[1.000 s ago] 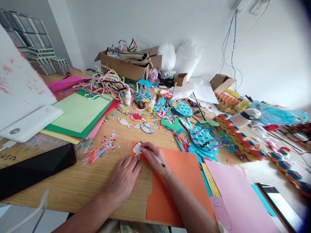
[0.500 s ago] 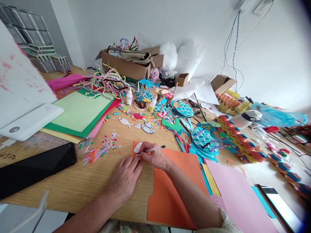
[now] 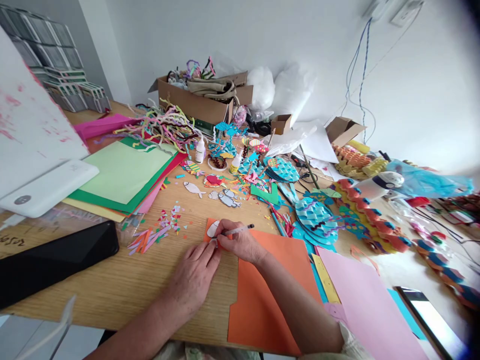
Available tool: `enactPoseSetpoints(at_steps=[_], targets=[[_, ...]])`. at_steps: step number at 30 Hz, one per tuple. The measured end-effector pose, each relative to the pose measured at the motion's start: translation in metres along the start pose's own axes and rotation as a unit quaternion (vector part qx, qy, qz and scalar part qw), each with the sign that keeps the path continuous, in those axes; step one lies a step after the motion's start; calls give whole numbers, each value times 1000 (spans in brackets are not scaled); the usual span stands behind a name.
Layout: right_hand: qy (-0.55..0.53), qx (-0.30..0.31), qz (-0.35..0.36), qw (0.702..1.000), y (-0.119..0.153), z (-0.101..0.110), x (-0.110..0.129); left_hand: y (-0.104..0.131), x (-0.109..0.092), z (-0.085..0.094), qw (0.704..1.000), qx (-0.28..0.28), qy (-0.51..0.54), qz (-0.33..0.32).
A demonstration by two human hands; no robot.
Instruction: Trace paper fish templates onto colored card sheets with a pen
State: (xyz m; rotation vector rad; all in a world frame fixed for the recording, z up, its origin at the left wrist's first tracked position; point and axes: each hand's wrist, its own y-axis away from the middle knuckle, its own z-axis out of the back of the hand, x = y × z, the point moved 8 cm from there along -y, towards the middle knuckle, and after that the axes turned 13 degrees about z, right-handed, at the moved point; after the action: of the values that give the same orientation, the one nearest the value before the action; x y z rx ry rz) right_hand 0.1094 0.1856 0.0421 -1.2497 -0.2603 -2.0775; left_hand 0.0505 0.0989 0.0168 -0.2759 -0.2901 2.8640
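Observation:
My right hand [image 3: 236, 242] pinches a pencil [image 3: 240, 229], its dark end pointing right and its tip hidden behind my fingers. Just beyond the fingers, a white paper fish cutout [image 3: 213, 228] lies on a small piece of orange paper [image 3: 207, 236]. My left hand [image 3: 197, 267] rests flat on the table, fingers stretched forward, the fingertips at the cutout's near edge and touching my right hand. Under my right forearm lies a large orange sheet [image 3: 270, 290] with a notched left edge. Farther off are a pale fish cutout [image 3: 193, 188] and a grey-white one [image 3: 228, 198].
Coloured paper sheets [image 3: 123, 175], paper scraps [image 3: 172, 217] and a black phone [image 3: 60, 262] lie left. Glue bottles [image 3: 200, 151], pipe cleaners [image 3: 165, 125] and a cardboard box [image 3: 191, 102] stand behind. Right are blue woven paper fish [image 3: 315, 215], a pink sheet [image 3: 367, 300] and another phone [image 3: 431, 317].

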Motion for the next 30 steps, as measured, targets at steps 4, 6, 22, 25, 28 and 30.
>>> enactPoseSetpoints(at_steps=[4,6,22,25,28,30], targets=[[8,-7,-5,1000,-1,0,0,0,0,-1,1000,2,4,2],[9,-9,-3,1000,-1,-1,0,0,1,-2,1000,5,7,3],[12,-47,0,999,-1,-8,-8,1,0,-3,1000,1,3,2],[25,-63,-4,998,-1,-8,-9,1,1,-1,1000,1,5,4],[41,-85,-16,995,-1,-6,-11,1,1,-2,1000,2,8,4],[39,-100,-28,994,-1,-5,-14,1,1,-3,1000,2,7,2]])
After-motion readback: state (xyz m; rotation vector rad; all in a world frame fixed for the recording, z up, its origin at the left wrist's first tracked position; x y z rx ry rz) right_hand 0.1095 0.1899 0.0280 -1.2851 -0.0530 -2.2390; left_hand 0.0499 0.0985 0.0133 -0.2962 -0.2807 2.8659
